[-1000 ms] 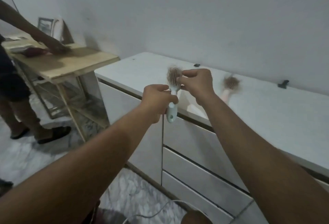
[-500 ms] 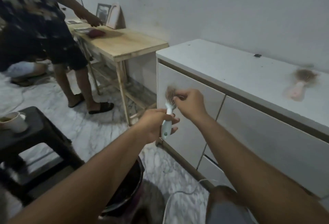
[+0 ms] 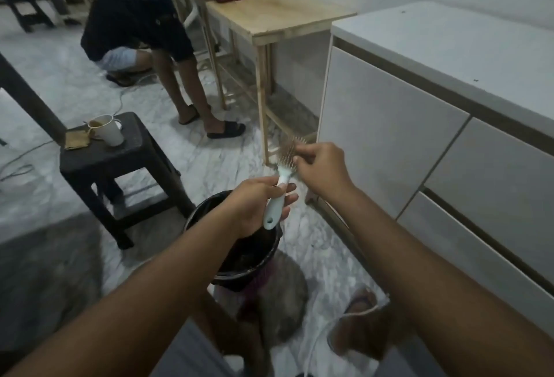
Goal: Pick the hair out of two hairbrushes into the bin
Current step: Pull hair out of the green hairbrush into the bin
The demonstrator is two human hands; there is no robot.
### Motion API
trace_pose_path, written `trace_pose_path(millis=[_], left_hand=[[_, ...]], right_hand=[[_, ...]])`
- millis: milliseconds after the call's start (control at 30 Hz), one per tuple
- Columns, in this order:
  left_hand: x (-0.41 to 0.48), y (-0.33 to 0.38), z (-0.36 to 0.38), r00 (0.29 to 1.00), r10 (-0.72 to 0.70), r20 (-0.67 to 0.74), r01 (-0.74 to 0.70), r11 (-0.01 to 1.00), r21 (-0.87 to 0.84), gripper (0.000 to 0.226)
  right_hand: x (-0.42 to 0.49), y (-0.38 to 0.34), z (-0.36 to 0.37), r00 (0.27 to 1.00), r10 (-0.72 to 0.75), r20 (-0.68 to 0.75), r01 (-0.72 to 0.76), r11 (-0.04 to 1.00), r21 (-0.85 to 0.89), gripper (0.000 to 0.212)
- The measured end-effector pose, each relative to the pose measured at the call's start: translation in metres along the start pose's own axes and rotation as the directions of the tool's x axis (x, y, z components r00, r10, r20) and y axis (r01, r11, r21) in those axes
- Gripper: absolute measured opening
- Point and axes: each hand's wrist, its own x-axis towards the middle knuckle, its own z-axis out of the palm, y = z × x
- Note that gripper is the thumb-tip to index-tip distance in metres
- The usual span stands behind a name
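Hairbrush (image 3: pixel 281 178) | left hand (image 3: pixel 254 208) holds handle | right hand (image 3: pixel 320 170) pinches bristles | bin (image 3: pixel 247 276) below

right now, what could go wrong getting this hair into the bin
The brown hair pinched by the right hand seems beyond the far rim of the round black bin, so it may land on the marble floor. The left hand holds the pale green plastic hairbrush loosely; a hard tug could twist it free.
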Motion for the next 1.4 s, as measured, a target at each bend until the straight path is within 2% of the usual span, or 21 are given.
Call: trace_pose_path(millis=[133, 233, 433, 533, 700, 867, 1067, 1233, 1400], left_hand=[[0.002, -0.014, -0.011, 0.998, -0.058, -0.035, 0.055, 0.995, -0.082, 0.019], [0.010, -0.025, -0.024, 0.996, -0.070, -0.063, 0.060, 0.987, -0.150, 0.022], [0.031, -0.053, -0.071, 0.991, -0.040, -0.128, 0.022, 0.990, -0.142, 0.033], [0.037, -0.072, -0.101, 0.989, -0.016, -0.147, 0.002, 0.996, -0.093, 0.037], [0.041, -0.099, -0.141, 0.980, 0.003, -0.199, -0.009, 1.000, -0.029, 0.038], [0.060, -0.129, -0.181, 0.980, -0.073, -0.185, 0.064, 0.997, -0.051, 0.039], [0.094, -0.134, -0.194, 0.988, -0.069, -0.138, 0.063, 0.997, -0.042, 0.038], [0.104, -0.141, -0.193, 0.987, -0.102, -0.124, 0.074, 0.975, -0.209, 0.036], [0.103, -0.147, -0.199, 0.966, -0.145, -0.216, 0.079, 0.954, -0.288, 0.029]], right_hand=[[0.001, 0.013, 0.019, 0.996, -0.008, 0.091, 0.002, 0.998, 0.062, 0.025], [0.005, 0.025, 0.041, 0.984, -0.007, 0.176, -0.008, 0.997, 0.083, 0.031], [0.011, 0.045, 0.090, 0.956, -0.037, 0.291, 0.012, 0.996, 0.086, 0.033], [0.009, 0.059, 0.124, 0.958, -0.087, 0.273, 0.041, 0.984, 0.171, 0.033], [-0.005, 0.078, 0.178, 0.967, -0.053, 0.248, -0.037, 0.937, 0.347, 0.036], [-0.015, 0.092, 0.219, 0.953, -0.083, 0.291, -0.022, 0.940, 0.340, 0.036], [-0.008, 0.106, 0.234, 0.973, -0.099, 0.209, 0.038, 0.959, 0.280, 0.031], [0.004, 0.107, 0.240, 0.986, -0.102, 0.134, 0.068, 0.968, 0.242, 0.018], [0.001, 0.104, 0.249, 0.975, -0.072, 0.211, 0.012, 0.962, 0.274, 0.014]])
